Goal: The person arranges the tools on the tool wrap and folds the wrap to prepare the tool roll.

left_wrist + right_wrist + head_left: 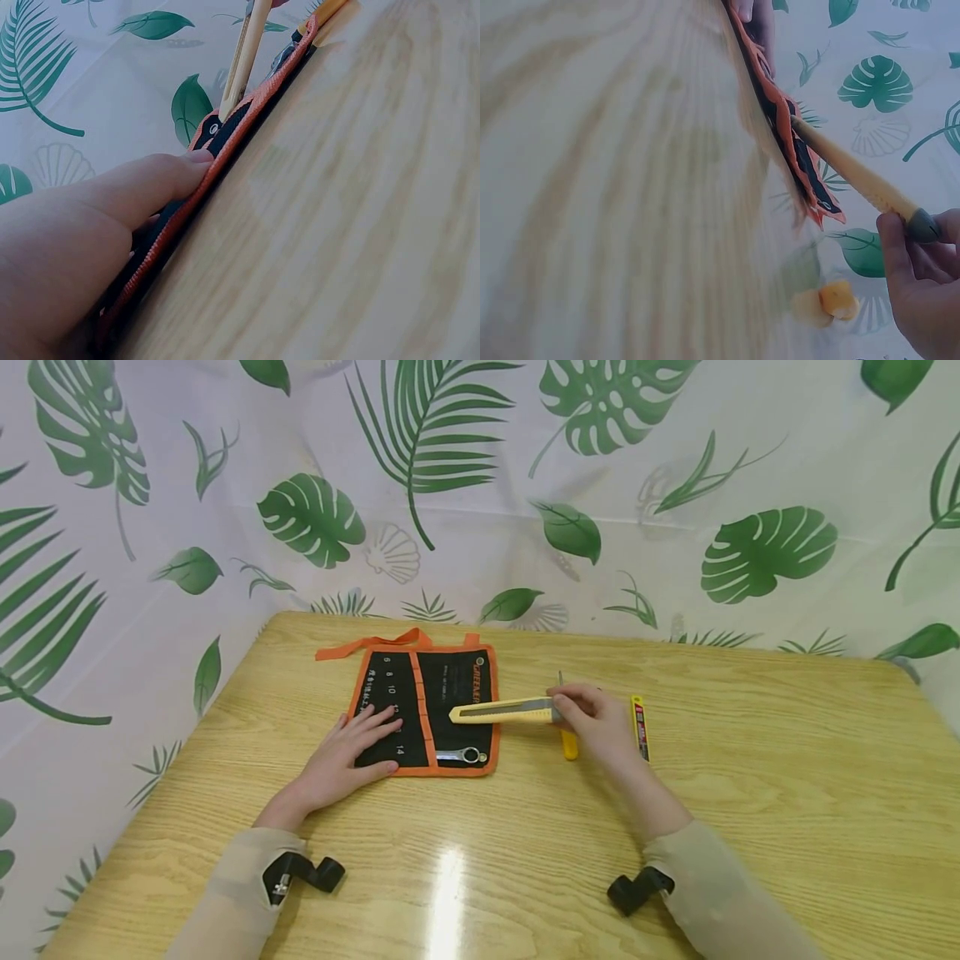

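A black tool pouch [450,672] with orange edging lies unrolled on the table, size numbers printed along its left part. My left hand [348,757] rests on its lower left with fingers spread. A combination wrench [457,755] sits in the bottom slot, its ring end showing. Between thumb and fingers, my right hand [600,722] pinches the grey end of a yellow utility knife [498,710]. The knife's other end points left over the pouch; in the right wrist view the knife [855,169] slopes down to the pouch's edge.
Partly behind the right hand lies a tool with a yellow handle [570,745] and thin metal shaft. A narrow yellow and black packet [640,727] is just right of that hand. An orange strap [367,649] trails from the pouch's top. A leaf-print cloth [480,552] hangs behind the table.
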Demonstrator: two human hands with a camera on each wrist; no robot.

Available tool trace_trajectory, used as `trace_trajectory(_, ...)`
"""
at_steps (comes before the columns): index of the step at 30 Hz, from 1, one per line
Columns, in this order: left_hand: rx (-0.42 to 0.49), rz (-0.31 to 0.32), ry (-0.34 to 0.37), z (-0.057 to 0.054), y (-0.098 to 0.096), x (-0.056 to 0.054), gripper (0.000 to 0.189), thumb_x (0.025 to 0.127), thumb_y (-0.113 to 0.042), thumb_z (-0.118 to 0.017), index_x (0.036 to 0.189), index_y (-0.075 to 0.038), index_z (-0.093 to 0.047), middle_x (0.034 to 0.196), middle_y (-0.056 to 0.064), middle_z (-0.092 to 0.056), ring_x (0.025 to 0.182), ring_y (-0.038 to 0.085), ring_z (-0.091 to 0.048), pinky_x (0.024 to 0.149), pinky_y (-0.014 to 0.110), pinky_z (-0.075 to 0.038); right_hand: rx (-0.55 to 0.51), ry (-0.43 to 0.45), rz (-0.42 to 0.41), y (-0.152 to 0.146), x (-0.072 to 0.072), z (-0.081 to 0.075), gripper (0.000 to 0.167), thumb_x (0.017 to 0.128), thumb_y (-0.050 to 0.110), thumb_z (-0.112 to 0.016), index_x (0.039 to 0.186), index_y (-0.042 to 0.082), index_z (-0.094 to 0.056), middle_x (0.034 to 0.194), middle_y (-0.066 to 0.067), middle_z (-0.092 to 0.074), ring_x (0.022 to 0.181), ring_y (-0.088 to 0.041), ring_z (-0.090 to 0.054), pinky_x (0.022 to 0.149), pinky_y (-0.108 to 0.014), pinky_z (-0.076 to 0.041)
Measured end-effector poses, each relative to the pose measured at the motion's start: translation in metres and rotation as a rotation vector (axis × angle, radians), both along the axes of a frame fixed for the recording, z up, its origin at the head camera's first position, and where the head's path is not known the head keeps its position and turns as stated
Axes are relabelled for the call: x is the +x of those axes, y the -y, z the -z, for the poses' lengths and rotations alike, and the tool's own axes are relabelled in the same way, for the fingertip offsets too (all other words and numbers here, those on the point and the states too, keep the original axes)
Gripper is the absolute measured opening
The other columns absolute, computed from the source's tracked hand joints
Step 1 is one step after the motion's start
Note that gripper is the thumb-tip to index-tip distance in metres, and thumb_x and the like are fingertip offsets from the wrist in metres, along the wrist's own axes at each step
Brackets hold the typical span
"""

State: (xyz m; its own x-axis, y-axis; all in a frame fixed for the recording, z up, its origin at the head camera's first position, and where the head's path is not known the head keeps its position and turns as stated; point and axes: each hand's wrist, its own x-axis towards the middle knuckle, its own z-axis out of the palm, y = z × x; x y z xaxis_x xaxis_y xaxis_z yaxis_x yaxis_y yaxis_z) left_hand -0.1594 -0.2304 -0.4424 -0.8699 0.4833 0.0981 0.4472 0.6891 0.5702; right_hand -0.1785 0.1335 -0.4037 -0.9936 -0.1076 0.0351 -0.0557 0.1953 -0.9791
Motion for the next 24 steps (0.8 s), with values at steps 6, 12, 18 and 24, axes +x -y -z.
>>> trace_trajectory(6, -0.004, -0.003, 0.000, 0.001, 0.000, 0.000, 0.064, 0.091, -0.040, -0.063, 0.146, -0.014, -0.043, 0.154, 0.005, -0.029, 0.144, 0.031, -0.012, 0.113, 0.054, 0.001, 0.004, 0.023, -0.009, 0.006, -0.002, 0.001, 0.033, 0.098, 0.017, -0.056, 0.121, -0.006, -0.059, 0.120, -0.021, -0.060, 0.089, -0.007, -0.062, 0.079, -0.025, -0.054)
trace_trajectory(12, -0.004, -0.005, 0.005, 0.000, 0.000, 0.000, 0.063, 0.091, -0.040, -0.063, 0.146, -0.014, -0.043, 0.154, 0.005, -0.029, 0.144, 0.031, -0.012, 0.113, 0.054, 0.001, -0.008, 0.044, -0.039, 0.011, -0.006, 0.001, 0.033, 0.099, 0.017, -0.054, 0.121, -0.007, -0.059, 0.118, -0.022, -0.061, 0.088, -0.008, -0.063, 0.080, -0.028, -0.054)
trace_trajectory(18, -0.010, -0.004, 0.006, -0.002, -0.001, 0.000, 0.063, 0.091, -0.038, -0.063, 0.146, -0.013, -0.043, 0.154, 0.006, -0.029, 0.144, 0.032, -0.012, 0.113, 0.055, 0.001, -0.019, 0.063, -0.059, 0.016, -0.010, 0.003, 0.032, 0.100, 0.015, -0.053, 0.120, -0.008, -0.059, 0.115, -0.024, -0.060, 0.090, -0.013, -0.063, 0.084, -0.033, -0.053)
trace_trajectory(24, -0.010, -0.006, 0.008, -0.002, -0.001, 0.001, 0.063, 0.091, -0.038, -0.063, 0.146, -0.013, -0.043, 0.154, 0.006, -0.029, 0.144, 0.031, -0.012, 0.113, 0.054, 0.000, -0.003, 0.100, -0.118, 0.019, -0.009, 0.001, 0.036, 0.098, 0.013, -0.055, 0.127, -0.008, -0.056, 0.125, -0.023, -0.055, 0.104, -0.025, -0.059, 0.089, -0.036, -0.051)
